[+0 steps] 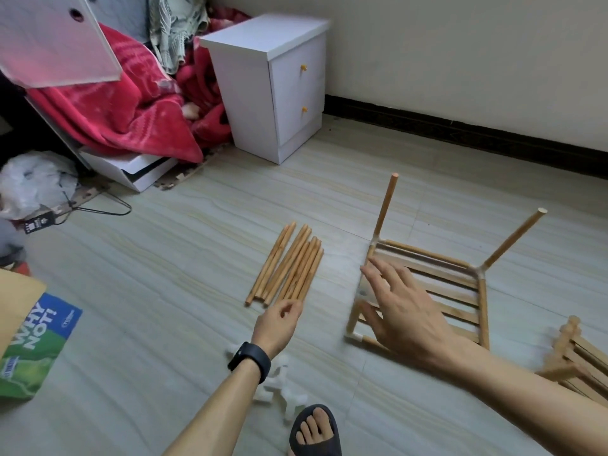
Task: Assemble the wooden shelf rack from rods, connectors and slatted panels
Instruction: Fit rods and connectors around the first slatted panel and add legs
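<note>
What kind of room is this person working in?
Most likely a bedroom at home: a white bedside cabinet stands by the wall, a red blanket is heaped beside it, and the half-built rack lies on the tiled floor.

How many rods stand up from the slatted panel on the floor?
2. One rod rises from the panel's far-left corner, the other leans from its far-right corner. The near corners show none, though the right hand covers part of the left side.
</note>
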`<state>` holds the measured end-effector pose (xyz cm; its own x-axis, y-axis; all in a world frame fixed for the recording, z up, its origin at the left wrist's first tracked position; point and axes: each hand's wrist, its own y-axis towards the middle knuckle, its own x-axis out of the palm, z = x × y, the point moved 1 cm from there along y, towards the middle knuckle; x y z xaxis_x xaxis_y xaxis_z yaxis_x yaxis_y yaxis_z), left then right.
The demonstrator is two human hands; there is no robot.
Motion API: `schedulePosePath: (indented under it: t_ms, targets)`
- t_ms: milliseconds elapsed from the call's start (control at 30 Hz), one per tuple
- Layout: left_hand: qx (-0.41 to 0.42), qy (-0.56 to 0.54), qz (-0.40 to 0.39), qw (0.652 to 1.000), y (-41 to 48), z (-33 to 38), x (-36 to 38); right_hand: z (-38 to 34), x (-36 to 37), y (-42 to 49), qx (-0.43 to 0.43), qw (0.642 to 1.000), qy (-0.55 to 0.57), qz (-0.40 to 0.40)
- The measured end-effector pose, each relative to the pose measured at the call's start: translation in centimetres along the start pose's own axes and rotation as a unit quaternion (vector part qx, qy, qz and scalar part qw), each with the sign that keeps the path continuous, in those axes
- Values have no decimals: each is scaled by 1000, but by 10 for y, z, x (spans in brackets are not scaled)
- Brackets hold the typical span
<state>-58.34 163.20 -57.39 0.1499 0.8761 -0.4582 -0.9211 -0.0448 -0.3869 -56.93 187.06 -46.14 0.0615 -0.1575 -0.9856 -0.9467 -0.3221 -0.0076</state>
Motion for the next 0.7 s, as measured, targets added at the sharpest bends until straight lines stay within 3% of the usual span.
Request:
schedulePosePath:
  t_ms: [100, 167, 267, 400, 700]
  targets:
    - [-64, 261, -7, 963, 9, -52, -14, -8, 12, 15, -55, 996, -60, -29]
    - [-100, 346, -18, 933, 11, -73, -15, -8, 26, 22, -64, 992, -89, -59]
    - [-145, 368, -28, 918, 13, -93, -10, -3, 43, 23, -72, 986, -123, -81]
    - [-178, 326, -51, 927, 18, -114, -1, -1, 51, 23, -65, 989, -115, -67]
    - [-109, 350, 0, 930, 19, -126, -8, 0, 49, 23, -70, 989, -94, -89]
